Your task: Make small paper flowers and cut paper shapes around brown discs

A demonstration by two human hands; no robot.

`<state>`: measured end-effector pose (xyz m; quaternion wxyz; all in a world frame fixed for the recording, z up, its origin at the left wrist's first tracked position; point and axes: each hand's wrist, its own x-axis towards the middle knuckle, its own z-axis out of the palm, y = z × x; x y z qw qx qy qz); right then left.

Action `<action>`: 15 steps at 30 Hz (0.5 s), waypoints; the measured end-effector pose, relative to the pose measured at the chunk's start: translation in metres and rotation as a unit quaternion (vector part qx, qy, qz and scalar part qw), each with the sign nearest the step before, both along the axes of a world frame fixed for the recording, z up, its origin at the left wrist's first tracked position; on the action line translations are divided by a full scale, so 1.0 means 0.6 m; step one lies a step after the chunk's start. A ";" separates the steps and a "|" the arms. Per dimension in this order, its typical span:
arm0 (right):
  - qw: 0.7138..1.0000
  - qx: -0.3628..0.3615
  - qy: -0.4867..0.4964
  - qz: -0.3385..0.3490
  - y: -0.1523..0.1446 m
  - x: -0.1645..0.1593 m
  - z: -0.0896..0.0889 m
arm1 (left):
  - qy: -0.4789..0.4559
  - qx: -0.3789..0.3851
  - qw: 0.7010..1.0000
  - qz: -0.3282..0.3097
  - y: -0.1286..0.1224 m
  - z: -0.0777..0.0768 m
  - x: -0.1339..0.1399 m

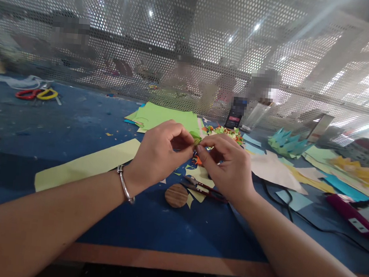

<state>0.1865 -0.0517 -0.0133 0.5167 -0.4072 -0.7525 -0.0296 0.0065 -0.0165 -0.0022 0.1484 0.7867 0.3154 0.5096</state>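
Note:
Between my fingertips is a small green paper piece (196,137), partly covered by the fingers. My left hand (165,152) pinches it from the left, thumb and forefinger together. From the other side my right hand (229,164) closes on it, thumb and fingertips nearly touching those of the left. Below the hands, thread snips (201,187) lie on pale yellow paper scraps (201,173), beside a round wooden disc (176,195). Orange paper bits (197,160) show just under my fingers. Behind my right hand is a pile of small colourful paper pieces (226,134).
Green paper sheets (170,115) are stacked at the back of the blue table (131,233). A yellow-green strip (85,164) lies left. Scissors (36,94) sit far left. A phone (235,112), blue folded paper (287,143), black cable (319,228) and purple power strip (354,216) are right.

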 end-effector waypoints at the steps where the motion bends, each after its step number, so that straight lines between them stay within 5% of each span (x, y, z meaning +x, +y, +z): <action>1: 1.000 0.003 0.000 0.000 0.001 0.000 0.000 | 0.000 0.004 1.000 0.000 0.000 -0.001 0.001; 15: 0.999 0.022 0.035 0.002 -0.002 -0.007 0.002 | -0.009 0.051 0.999 -0.017 -0.006 -0.012 0.008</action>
